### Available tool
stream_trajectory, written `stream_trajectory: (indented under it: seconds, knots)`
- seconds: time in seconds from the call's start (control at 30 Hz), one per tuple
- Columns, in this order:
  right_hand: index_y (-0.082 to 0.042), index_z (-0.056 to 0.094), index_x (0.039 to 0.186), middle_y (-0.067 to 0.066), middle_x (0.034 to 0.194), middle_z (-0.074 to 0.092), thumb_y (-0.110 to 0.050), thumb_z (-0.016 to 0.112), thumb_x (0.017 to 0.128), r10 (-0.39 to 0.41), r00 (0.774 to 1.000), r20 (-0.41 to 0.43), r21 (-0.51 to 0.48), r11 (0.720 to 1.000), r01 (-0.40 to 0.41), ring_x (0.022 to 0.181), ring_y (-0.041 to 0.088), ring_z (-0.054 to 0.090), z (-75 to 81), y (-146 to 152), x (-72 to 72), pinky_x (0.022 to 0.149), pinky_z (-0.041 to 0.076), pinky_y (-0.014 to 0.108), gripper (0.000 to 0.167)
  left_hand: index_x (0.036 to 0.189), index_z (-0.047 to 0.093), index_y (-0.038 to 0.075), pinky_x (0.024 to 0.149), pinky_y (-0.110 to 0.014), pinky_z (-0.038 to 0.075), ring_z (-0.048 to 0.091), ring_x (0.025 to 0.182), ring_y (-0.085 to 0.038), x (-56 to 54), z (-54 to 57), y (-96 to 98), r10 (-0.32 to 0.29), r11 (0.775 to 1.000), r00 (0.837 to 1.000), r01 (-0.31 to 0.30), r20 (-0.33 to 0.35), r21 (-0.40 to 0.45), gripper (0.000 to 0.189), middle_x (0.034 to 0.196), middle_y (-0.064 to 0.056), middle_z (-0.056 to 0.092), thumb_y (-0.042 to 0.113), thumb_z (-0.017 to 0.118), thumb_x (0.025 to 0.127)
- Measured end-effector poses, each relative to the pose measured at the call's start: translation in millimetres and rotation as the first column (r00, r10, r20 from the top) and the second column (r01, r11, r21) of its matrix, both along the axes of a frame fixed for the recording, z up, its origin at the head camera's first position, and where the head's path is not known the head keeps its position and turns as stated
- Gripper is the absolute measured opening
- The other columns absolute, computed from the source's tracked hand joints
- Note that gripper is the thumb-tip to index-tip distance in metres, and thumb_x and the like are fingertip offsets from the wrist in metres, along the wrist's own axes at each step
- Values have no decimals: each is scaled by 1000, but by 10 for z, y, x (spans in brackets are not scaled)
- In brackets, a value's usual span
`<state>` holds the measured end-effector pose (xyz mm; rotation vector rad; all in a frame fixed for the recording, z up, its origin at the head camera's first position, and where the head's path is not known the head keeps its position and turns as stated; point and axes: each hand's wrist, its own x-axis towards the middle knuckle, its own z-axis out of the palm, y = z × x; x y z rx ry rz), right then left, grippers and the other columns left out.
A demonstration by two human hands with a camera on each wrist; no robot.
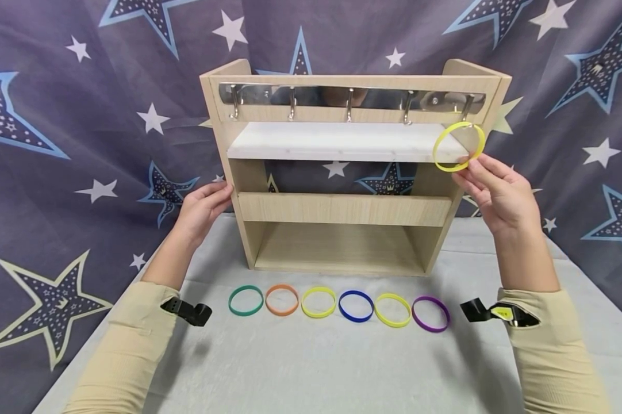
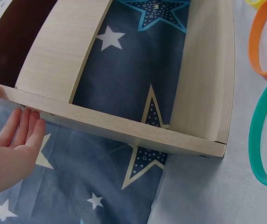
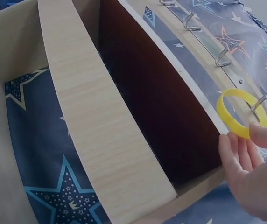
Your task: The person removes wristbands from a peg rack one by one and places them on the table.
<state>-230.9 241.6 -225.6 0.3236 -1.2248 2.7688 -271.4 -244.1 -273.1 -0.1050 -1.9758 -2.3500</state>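
A yellow silicone wristband [image 1: 437,150] is pinched at its lower edge by the thumb and fingers of my right hand [image 1: 507,195]. Its upper rim is at the tip of the rightmost metal hook [image 1: 466,107]; in the right wrist view, that hook's tip appears inside the ring. My left hand [image 1: 199,210] holds the left side panel of a light wooden shelf [image 1: 344,209], thumb at the front edge and fingers against the outer face in the left wrist view. The shelf stands upright, with a metal hook strip [image 1: 378,99] across its top.
On the grey cloth [image 1: 311,368] before the shelf lies a row of wristbands: green [image 1: 230,305], orange [image 1: 268,305], yellow [image 1: 303,307], blue [image 1: 340,307], another yellow [image 1: 377,310] and purple [image 1: 415,316]. A star-patterned curtain [image 1: 109,167] hangs behind.
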Motion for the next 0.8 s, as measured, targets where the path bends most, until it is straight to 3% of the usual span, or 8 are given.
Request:
stream_trajectory:
  seconds: [0.3,0.8]
  knots:
    - [10,69,102,19,91,71,13,56,89,86,996,5,-182,980,-84,84,28,72,41,14,-36,75,63,38,19,104,59,15,118,-33,32,63,96,1,2,9,5,3,1000,1000,-3,9,-14,18,108,6,57,21,69,90]
    - [8,63,116,19,105,69,11,52,92,128,990,-57,-210,968,-137,97,28,69,160,18,66,84,61,39,27,110,55,12,119,-33,31,62,97,1,21,18,2,6,1000,1000,-6,11,-22,25,109,7,56,21,68,90]
